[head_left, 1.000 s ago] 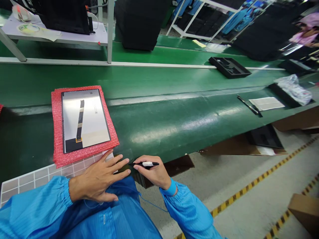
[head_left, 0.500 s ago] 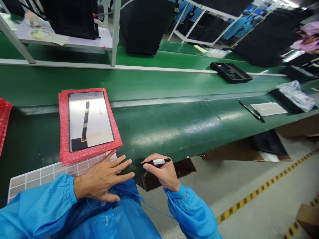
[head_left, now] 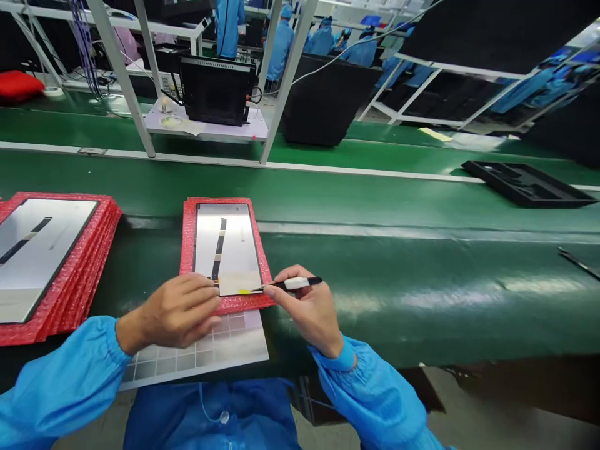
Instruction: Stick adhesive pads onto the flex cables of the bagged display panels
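Note:
A display panel (head_left: 237, 240) with a silvery back and a dark ribbon cable (head_left: 218, 250) lies on red bubble wrap (head_left: 187, 244). Across its lower edge is a pale rectangular piece (head_left: 234, 281) with a small yellow tab (head_left: 244, 291). Pen-style, my right hand (head_left: 312, 312) grips slim black-and-white tweezers (head_left: 297, 283), their tip at the yellow tab. My left hand (head_left: 180, 309) is closed over the panel's lower left corner, fingertips pinched near the cable's end; whatever they hold is hidden. Below the wrap lies a sheet (head_left: 206, 350) marked in a grid, partly under my left hand.
At left stands a stack of red bubble wrap (head_left: 89, 275) topped by another panel (head_left: 47, 250). A black tray (head_left: 529, 184) is at the right on the green bench (head_left: 398, 269). A metal frame with a monitor (head_left: 218, 90) rises behind. Several people in blue work farther back.
Both hands have come up to the panel's lower edge. My left hand went from spread flat on the gridded sheet to pinched. The pale piece now covers the panel's bottom strip. The view turned left.

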A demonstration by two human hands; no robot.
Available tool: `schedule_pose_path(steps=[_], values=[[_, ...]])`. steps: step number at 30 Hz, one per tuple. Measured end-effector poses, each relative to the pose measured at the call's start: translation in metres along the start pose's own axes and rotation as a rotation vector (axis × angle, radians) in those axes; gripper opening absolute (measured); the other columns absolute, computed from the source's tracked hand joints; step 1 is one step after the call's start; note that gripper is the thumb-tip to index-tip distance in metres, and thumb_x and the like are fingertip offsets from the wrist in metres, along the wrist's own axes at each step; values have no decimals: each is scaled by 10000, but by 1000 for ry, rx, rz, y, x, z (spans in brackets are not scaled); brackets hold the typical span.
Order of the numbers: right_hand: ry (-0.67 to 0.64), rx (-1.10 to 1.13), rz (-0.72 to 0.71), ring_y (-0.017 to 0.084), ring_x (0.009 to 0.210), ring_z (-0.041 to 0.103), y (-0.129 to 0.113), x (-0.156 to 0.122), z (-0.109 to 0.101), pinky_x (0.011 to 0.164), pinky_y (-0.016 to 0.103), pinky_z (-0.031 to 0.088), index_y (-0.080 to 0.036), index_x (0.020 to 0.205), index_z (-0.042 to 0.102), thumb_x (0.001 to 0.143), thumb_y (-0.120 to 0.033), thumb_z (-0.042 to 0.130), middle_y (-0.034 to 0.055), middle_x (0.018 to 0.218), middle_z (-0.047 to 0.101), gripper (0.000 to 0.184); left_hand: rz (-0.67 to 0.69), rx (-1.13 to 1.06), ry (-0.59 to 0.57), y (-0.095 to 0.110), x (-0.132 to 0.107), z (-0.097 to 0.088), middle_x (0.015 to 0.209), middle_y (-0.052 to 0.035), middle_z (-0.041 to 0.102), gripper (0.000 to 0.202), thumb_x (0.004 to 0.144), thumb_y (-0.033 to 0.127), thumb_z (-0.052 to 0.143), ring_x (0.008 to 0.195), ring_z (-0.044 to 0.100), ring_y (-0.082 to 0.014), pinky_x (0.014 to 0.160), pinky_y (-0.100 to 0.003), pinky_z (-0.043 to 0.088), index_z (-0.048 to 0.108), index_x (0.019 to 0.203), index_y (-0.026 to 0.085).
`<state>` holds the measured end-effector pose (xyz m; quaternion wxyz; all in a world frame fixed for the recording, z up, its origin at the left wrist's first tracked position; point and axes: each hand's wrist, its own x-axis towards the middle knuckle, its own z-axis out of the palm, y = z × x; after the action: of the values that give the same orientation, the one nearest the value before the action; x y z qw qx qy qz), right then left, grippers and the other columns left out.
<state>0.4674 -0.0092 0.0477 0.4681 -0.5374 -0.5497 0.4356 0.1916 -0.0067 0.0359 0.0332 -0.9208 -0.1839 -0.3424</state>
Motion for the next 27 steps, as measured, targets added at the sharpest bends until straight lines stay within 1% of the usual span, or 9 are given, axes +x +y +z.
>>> schedule_pose_path(steps=[2,4,7,10,14,19,23,27], values=[[-28,3,22,149,578,560,0,10,17,547,260,445,-201,763,698,728,-349,872,-5,660,655,231,-42,-25,11,-20,-19,0,1031,-149,784,188,940,201,647,996,750,-279,877,-456,649,697,1101,117],[-59,21,44,134,534,506,2,18,31,513,255,408,-200,747,681,725,-352,861,-24,610,607,236,-58,-76,58,-31,-35,5,1030,-160,786,194,928,182,639,1013,756,-283,882,-446,653,704,1093,102],[-89,59,57,129,522,488,2,25,46,504,254,399,-202,738,668,714,-354,865,-30,597,589,250,-77,-117,125,-32,-48,14,1048,-179,785,202,924,173,627,1044,761,-289,885,-426,660,707,1087,86],[-93,74,83,135,534,510,3,27,56,506,253,411,-205,741,665,703,-359,877,-23,613,606,265,-87,-151,136,-30,-50,17,1037,-175,786,188,918,169,634,1062,764,-292,899,-422,660,702,1073,88],[-102,29,82,146,539,539,7,28,60,501,254,429,-210,724,665,706,-355,875,-15,611,621,256,-104,-183,141,-31,-50,17,1024,-183,782,189,905,154,642,1068,762,-303,918,-434,657,697,1067,73],[-77,-33,52,154,549,569,13,29,58,512,261,457,-215,738,675,736,-344,864,-13,628,637,228,-113,-195,141,-30,-50,17,1023,-190,778,191,887,133,663,1071,758,-310,933,-438,654,695,1059,58],[-82,-37,28,162,565,594,14,29,57,527,266,476,-218,734,674,757,-327,852,-7,642,656,210,-116,-186,144,-30,-48,16,1010,-180,782,178,891,132,661,1057,764,-302,920,-427,661,697,1051,62],[-86,-33,26,163,562,588,15,29,56,512,263,461,-217,734,674,751,-329,852,-1,641,661,212,-119,-167,135,-30,-46,14,1014,-176,788,172,911,156,650,1046,772,-299,895,-426,671,696,1058,80]])
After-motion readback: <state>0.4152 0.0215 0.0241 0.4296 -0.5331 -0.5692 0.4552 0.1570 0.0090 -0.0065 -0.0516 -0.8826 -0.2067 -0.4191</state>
